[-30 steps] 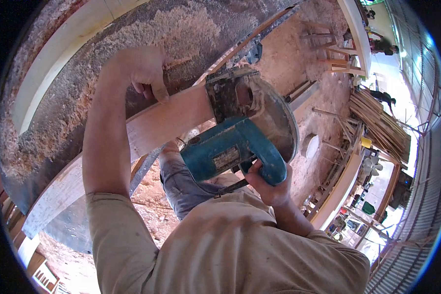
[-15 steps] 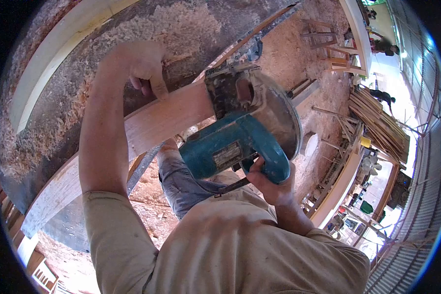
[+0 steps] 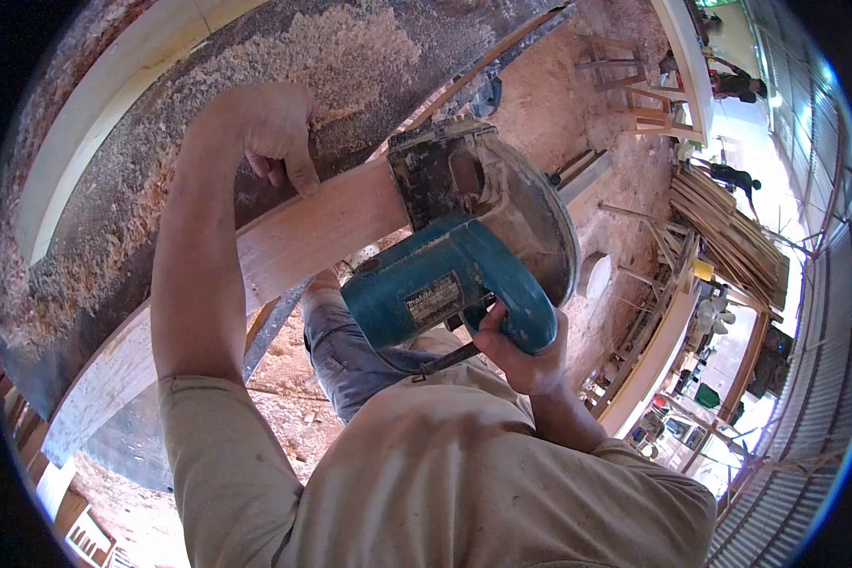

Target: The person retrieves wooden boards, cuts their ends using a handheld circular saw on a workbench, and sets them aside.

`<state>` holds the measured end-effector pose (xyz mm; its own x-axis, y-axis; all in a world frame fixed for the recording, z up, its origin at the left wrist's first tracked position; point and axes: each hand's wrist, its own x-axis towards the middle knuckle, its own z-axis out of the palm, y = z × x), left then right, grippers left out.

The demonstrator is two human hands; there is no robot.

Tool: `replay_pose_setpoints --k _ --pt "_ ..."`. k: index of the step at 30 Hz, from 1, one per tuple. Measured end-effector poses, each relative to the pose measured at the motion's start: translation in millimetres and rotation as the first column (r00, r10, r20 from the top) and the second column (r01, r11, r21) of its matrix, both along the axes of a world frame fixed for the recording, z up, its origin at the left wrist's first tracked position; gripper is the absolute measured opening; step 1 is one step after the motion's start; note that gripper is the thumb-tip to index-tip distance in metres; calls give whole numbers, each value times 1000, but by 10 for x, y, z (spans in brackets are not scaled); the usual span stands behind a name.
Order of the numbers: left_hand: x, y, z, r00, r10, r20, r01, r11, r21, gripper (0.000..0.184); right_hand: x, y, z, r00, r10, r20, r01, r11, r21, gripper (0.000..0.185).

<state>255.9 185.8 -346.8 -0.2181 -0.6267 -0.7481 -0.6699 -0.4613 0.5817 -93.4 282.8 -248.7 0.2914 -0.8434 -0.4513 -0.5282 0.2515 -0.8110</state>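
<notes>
A teal circular saw with a dusty metal guard sits across the near end of a pale, curved wooden board. My right hand is closed round the saw's rear handle. At the board's far edge, my left hand is bent at the wrist with its fingers curled, and one digit presses on the wood. Part of its grip is hidden behind the hand. The saw's blade is out of sight, beneath the guard and base plate.
A dark workbench top is strewn with sawdust, and another curved pale board lies on it. Stacked planks stand to the right, near wooden stools. Other people are in the background. A dark cord runs by my waist.
The view has shifted very slightly. Both hands, the circular saw and the board keep nearly the same positions relative to each other.
</notes>
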Motion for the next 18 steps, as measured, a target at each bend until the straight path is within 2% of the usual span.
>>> replay_pose_setpoints --k 3,7,9,15,18 --pt "10 7 -82 998 -6 -62 7 1000 9 49 26 -28 9 998 -3 59 1 1000 22 23" --pt "14 -21 -79 999 -33 -26 34 999 17 58 53 -27 -4 999 -24 41 24 1000 2 24" --pt "13 -27 -88 998 -60 -13 59 998 -2 61 56 -31 -7 995 -79 66 76 995 57 24" --pt "18 -16 -116 998 -63 -29 63 998 -1 51 62 -58 2 999 13 38 -13 1000 2 24" --pt "23 -21 -160 997 -63 -34 63 998 -1 54 69 -65 -12 998 6 69 -5 1000 -7 24"
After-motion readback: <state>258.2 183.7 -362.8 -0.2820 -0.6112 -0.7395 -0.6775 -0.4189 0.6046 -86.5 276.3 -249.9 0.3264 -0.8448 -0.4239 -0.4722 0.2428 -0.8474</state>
